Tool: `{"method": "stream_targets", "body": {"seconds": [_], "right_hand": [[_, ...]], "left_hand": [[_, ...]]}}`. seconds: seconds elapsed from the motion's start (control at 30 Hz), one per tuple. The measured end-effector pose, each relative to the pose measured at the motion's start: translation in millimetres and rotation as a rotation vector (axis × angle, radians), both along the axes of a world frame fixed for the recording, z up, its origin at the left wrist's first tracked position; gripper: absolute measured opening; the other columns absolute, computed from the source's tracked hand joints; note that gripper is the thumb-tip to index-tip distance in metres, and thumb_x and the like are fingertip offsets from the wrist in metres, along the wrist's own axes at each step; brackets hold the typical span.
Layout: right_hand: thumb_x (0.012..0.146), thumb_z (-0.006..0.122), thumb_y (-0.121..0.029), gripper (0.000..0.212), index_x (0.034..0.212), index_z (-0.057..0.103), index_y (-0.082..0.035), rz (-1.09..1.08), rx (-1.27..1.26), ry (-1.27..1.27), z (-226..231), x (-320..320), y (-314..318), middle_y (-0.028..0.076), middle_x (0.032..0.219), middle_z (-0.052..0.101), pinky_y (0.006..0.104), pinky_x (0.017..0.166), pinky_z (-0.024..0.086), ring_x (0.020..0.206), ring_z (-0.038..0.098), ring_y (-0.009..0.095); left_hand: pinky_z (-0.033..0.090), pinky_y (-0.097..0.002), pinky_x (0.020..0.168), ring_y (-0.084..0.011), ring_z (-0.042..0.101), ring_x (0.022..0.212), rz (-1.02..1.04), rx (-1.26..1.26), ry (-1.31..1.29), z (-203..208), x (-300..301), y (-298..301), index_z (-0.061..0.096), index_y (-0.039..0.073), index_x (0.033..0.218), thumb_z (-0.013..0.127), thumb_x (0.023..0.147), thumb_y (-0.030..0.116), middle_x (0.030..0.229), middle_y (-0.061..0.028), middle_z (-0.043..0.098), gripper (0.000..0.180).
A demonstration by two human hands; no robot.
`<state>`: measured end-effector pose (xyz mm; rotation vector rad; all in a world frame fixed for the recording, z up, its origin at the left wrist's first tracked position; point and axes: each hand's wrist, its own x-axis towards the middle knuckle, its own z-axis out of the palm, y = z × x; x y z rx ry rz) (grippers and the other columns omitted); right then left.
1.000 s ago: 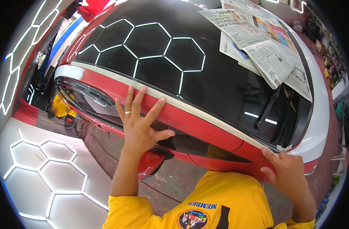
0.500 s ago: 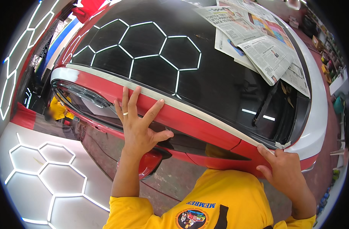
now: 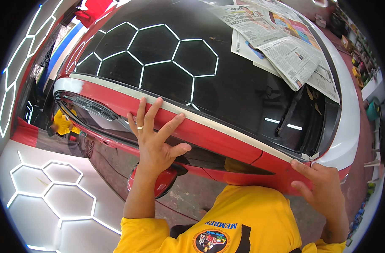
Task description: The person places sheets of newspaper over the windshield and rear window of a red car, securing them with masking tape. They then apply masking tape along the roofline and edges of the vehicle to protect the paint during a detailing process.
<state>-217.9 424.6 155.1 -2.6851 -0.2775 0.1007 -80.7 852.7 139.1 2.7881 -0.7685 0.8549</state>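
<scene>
A long strip of cream masking tape (image 3: 226, 131) runs along the seam between the red painted car frame (image 3: 201, 130) and the dark glossy windshield and roof (image 3: 226, 92). My left hand (image 3: 154, 143) is spread, a ring on one finger, its fingertips resting at the tape's lower edge near the middle. At the right end of the strip, my right hand (image 3: 321, 185) reaches with its index fingertip to the tape on the red panel. Its thumb is apart and the other fingers bend loosely; nothing shows in either hand.
Newspaper sheets (image 3: 289, 59) lie over the glass by a wiper (image 3: 287, 114). A small tape piece (image 3: 310, 157) sticks at the lower glass corner. Below my left forearm juts a red side mirror (image 3: 161, 183). The white hood (image 3: 342, 143) curves away right; shelves line the far right.
Both hands have slid slightly to the right along the tape edge. The view has shifted a little. The tape and newspapers have stayed in place on the car.
</scene>
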Motion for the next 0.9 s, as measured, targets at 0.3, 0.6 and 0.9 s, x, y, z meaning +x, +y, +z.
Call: {"method": "stream_targets", "body": {"seconds": [0.3, 0.6, 0.9], "right_hand": [[0.085, 0.091, -0.036, 0.064, 0.144, 0.073, -0.019, 0.089, -0.128, -0.009, -21.9, 2.4, 6.4, 0.009, 0.074, 0.063, 0.0371, 0.058, 0.045, 0.062, 0.062, 0.022], [0.088, 0.091, -0.035, 0.064, 0.146, 0.072, -0.018, 0.068, -0.164, 0.097, -17.1, 4.8, 10.4, 0.011, 0.079, 0.067, 0.0393, 0.064, 0.047, 0.068, 0.064, 0.024], [0.086, 0.092, -0.034, 0.065, 0.146, 0.071, -0.017, 0.089, -0.168, 0.072, -17.2, 6.6, 9.7, 0.012, 0.079, 0.067, 0.0402, 0.063, 0.047, 0.069, 0.064, 0.025]], "left_hand": [[0.004, -0.0724, 0.125, -0.0452, 0.028, 0.161, -0.008, -0.059, 0.036, 2.3, -1.0, -3.8, 0.082, 0.029, 0.128, 0.064, 0.088, 0.084, 0.165, -0.0149, 0.048, 0.071], [-0.002, -0.0717, 0.125, -0.0455, 0.025, 0.163, 0.037, -0.063, 0.013, -6.1, -8.1, -19.2, 0.083, 0.027, 0.125, 0.066, 0.085, 0.086, 0.166, -0.0158, 0.046, 0.073], [-0.002, -0.0706, 0.126, -0.0441, 0.032, 0.16, 0.013, 0.042, -0.005, -13.4, -17.9, -34.5, 0.082, 0.032, 0.128, 0.059, 0.084, 0.091, 0.161, -0.0146, 0.053, 0.076]]}}
